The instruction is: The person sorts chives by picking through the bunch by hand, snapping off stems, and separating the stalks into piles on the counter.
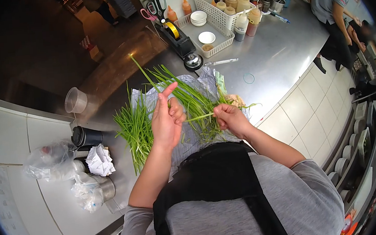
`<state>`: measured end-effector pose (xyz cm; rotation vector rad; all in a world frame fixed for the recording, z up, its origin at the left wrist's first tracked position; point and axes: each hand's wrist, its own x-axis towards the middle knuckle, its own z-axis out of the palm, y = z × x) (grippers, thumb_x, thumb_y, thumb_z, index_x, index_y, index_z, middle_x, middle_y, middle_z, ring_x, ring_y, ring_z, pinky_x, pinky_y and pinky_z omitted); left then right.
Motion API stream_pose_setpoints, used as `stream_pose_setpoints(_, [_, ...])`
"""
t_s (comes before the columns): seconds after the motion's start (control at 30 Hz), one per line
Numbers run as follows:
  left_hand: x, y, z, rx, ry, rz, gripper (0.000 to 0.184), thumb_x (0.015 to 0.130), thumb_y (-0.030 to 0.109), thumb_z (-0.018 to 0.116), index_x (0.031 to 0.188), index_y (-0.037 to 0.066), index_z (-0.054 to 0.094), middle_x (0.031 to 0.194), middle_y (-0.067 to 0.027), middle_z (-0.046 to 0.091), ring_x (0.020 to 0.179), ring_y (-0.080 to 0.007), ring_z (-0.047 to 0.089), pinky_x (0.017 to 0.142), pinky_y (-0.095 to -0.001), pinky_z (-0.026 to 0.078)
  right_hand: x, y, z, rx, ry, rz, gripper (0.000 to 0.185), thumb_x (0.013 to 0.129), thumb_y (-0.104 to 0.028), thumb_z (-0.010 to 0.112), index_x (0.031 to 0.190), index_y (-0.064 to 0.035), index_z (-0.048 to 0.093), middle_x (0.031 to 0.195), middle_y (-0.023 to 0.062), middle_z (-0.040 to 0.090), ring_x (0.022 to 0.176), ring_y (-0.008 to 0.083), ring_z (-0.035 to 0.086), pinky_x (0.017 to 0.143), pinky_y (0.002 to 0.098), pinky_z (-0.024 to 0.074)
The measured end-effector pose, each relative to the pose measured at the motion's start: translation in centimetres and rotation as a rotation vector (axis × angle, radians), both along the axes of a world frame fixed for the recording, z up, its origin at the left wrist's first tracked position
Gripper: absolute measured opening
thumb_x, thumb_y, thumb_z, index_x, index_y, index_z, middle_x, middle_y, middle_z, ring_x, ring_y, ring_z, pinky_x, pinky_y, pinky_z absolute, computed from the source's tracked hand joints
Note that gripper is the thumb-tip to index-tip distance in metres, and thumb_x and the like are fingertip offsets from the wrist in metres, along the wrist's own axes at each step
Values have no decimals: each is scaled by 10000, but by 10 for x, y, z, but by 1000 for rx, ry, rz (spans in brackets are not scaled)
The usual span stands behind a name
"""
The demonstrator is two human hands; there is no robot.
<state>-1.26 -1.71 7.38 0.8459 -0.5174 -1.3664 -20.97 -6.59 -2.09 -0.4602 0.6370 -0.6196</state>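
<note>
My left hand (168, 117) pinches a long green chive stalk (144, 73) between thumb and fingers, its index finger stretched out. The stalk's tip points up and away from me. Close by on the right, the fingertips of my right hand (230, 119) are closed on a pale green chive piece (200, 116) that reaches toward my left hand. Whether both hands hold one same stalk, I cannot tell. A bundle of chives (135, 129) lies left of my left hand. Another chive pile (184, 90) rests behind my hands on a crumpled grey cloth or sheet (203, 83), with loose trimmings near my right hand.
Behind stand a tape dispenser (177, 39), a call bell (193, 61) and a white basket (216, 15) of sauce bottles. A clear plastic tub (76, 100), a black-lidded cup (83, 136) and plastic bags (52, 160) are at left. Another person (332, 4) stands at far right.
</note>
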Motion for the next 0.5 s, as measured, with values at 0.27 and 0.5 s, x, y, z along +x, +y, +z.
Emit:
stream_pose_setpoints(0.27, [2, 21, 12, 129, -312, -168, 420, 1027, 325, 333, 1280, 32, 495, 616, 77, 263, 507, -22, 223, 453, -188, 199, 29, -32, 95, -1902, 682, -389, 276, 837, -91, 622, 1110, -127, 625, 696, 32, 573, 597, 167, 550, 554, 294, 430])
stream_pose_setpoints(0.5, [1, 35, 15, 136, -474, -268, 410, 1023, 293, 352, 1294, 25, 502, 624, 87, 266, 519, -14, 228, 458, -187, 190, 44, -57, 118, -2298, 843, -228, 218, 748, -154, 663, 965, -167, 646, 730, -18, 561, 705, 186, 585, 617, 324, 445])
